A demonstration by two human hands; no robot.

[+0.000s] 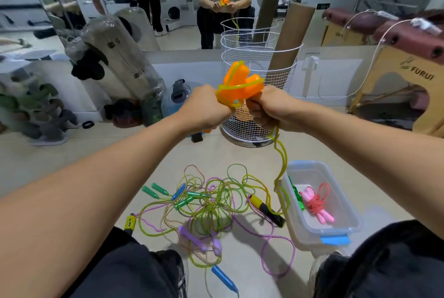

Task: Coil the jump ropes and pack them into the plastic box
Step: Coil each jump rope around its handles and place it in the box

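My left hand [206, 108] and my right hand [269, 108] are raised side by side at chest height. Together they grip two orange jump-rope handles [240, 86] with a loop of yellow-green cord over them. The yellow-green cord [281, 161] hangs from my right hand down to the floor beside the clear plastic box [336, 225]. Inside the box lie a coiled pink rope [317, 204] and a green-handled one [296, 194]. A tangled pile of ropes [211, 204] with green, blue, purple and yellow-black handles covers the floor between my knees.
A white wire basket [259, 62] holding cardboard tubes stands just behind my hands. A wall mirror behind it reflects a seated person. Weight plates and bags lean at the left, a wooden bench [408, 81] at the right. My knees frame the bottom corners.
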